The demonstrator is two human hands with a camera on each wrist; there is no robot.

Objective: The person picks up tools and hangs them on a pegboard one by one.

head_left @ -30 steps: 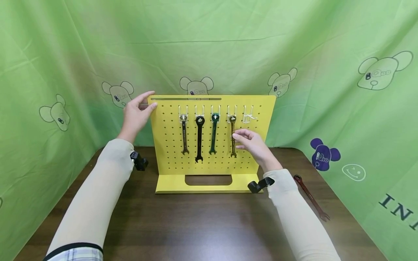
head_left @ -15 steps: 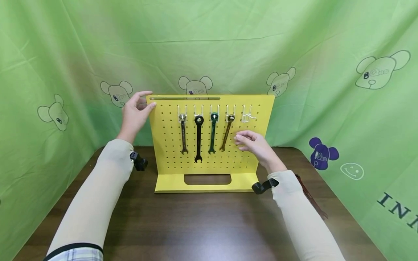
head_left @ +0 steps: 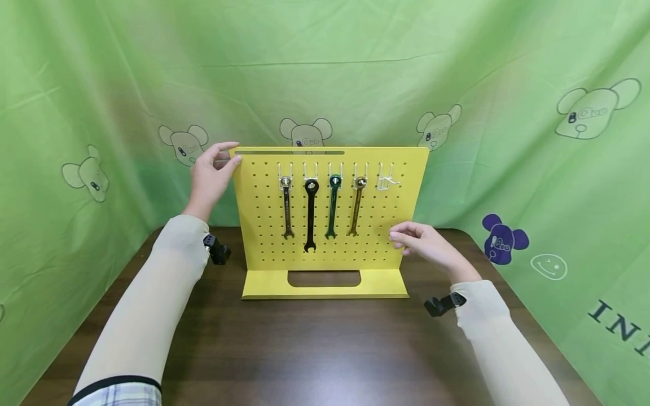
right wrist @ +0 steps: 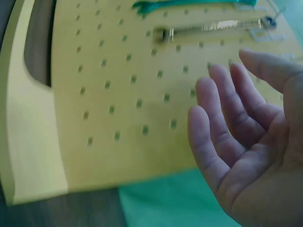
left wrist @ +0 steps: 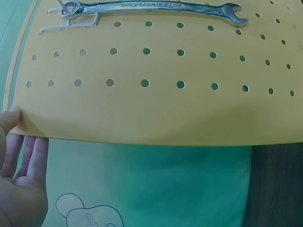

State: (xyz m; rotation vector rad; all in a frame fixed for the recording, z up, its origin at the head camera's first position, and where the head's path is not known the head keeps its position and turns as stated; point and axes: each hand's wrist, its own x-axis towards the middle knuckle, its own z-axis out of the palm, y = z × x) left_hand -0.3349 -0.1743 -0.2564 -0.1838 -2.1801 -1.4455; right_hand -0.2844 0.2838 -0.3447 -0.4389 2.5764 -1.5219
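Note:
A yellow pegboard [head_left: 325, 248] stands upright on the table. My left hand [head_left: 210, 177] pinches its upper left corner, thumb in front and fingers behind, as the left wrist view also shows. Four-sided holes aside, its hooks carry a silver wrench [head_left: 286, 211], a black wrench [head_left: 311, 217], a green wrench [head_left: 332, 208] and a bronze-coloured wrench [head_left: 356, 208], hanging by their ring ends. My right hand [head_left: 424, 242], fingers loosely bent and holding nothing, is in front of the board's lower right edge. In the right wrist view its palm [right wrist: 255, 175] shows bare.
A white hook [head_left: 388, 179] at the board's right has no wrench on it. The board's base [head_left: 264, 285] with its cut-out rests on the dark wooden table [head_left: 304, 349]. A green printed curtain [head_left: 325, 73] surrounds the table. My right forearm covers the table's right side.
My right hand has let go of the bronze-coloured wrench and moved right and down. That wrench swung left and hangs slightly tilted. The red wrench at right is now hidden behind my arm.

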